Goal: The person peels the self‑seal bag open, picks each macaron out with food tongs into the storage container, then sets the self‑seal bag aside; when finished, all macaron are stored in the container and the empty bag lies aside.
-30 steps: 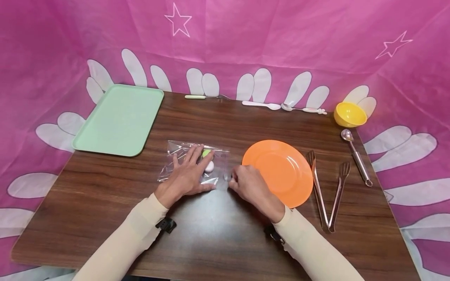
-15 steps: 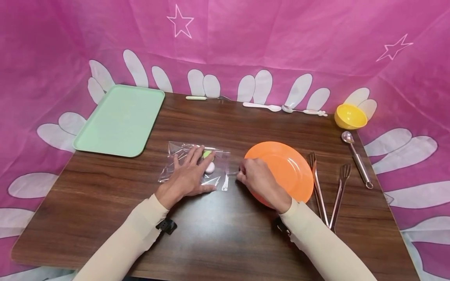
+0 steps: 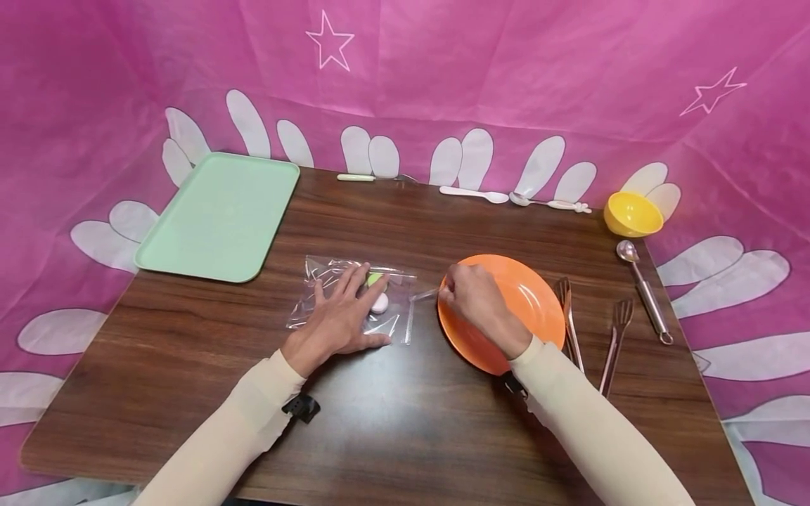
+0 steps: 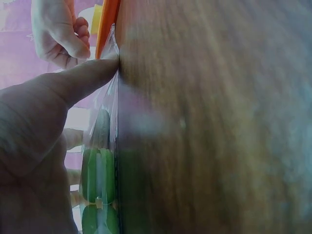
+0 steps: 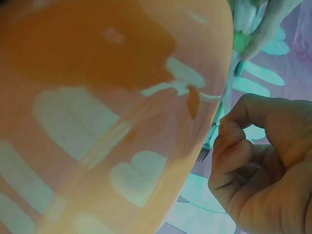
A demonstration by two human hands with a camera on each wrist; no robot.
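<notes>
A clear plastic bag (image 3: pixel 400 320) lies flat on the wooden table with macarons inside. A green macaron (image 3: pixel 376 281) and a white macaron (image 3: pixel 380 303) show beside my left hand (image 3: pixel 338 313), and green ones appear edge-on in the left wrist view. That hand rests on the bag with its fingers spread, covering part of it. Over the left rim of the orange plate (image 3: pixel 531 302), my right hand (image 3: pixel 476 299) has its fingers curled, thumb against the index finger. It pinches the end of a thin clear strip (image 3: pixel 425 294) that stretches from the bag's right edge.
A green tray (image 3: pixel 218 218) lies at the back left. Along the back edge are a fork (image 3: pixel 356 178), a white spoon (image 3: pixel 471 193) and another spoon (image 3: pixel 550 204). To the right stand a yellow bowl (image 3: pixel 633 214), a scoop (image 3: pixel 645 292) and metal tongs (image 3: pixel 614 344).
My right hand has moved right and slightly away from me, from the bag's edge to over the plate, drawing out the thin strip. The left hand has stayed on the bag.
</notes>
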